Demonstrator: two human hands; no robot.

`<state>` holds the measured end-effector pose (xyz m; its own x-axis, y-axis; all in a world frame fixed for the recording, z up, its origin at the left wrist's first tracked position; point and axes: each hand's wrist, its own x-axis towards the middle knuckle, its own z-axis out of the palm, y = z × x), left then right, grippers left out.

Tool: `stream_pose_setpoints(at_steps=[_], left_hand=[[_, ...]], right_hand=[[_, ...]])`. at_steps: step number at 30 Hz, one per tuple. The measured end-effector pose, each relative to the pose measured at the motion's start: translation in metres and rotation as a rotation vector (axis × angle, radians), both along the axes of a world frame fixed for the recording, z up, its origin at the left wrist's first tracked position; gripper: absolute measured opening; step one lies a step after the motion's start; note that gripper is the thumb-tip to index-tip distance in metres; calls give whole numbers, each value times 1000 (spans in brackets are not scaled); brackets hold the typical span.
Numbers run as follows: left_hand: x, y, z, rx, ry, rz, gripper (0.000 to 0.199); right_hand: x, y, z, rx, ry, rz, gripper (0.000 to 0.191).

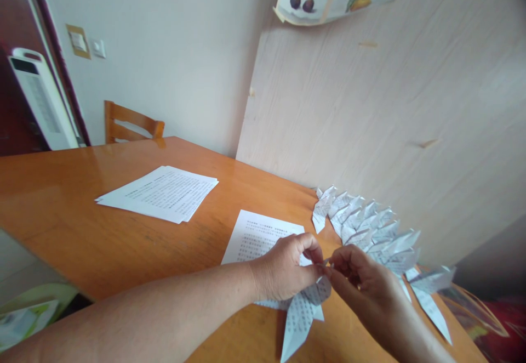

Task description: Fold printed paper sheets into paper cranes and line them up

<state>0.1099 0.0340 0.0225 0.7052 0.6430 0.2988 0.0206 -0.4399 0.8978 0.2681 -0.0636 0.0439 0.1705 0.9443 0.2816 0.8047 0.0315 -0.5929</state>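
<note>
A folded paper figure (pixel 302 313) made from printed paper is held between my two hands above the table's front part. My left hand (pixel 290 264) pinches its upper end between thumb and forefinger. From the other side, the fingertips of my right hand (pixel 359 275) close on the same small tip, so the exact fold there is hidden. Pointed flaps of the figure hang below my left hand. Partly under my left hand and the figure lies a printed sheet (pixel 255 237), flat on the wood.
A stack of printed sheets (pixel 164 193) lies on the wooden table (pixel 123 248) at the left. Rows of similar folded paper figures (pixel 365 220) stand along the wall at the right, one (pixel 431 291) nearer the edge. A wooden chair (pixel 133 122) stands behind the table.
</note>
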Motion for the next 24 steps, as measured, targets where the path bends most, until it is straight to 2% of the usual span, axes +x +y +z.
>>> stream_pose_setpoints(at_steps=[13,24], left_hand=[[2,0,-3,-116,-47,-9,9],[3,0,-2,-142,-70,21,11]], right_hand=[[-1,3,-2,-7,-34,10,9],[-1,1,-3,5,-77,-57,16]])
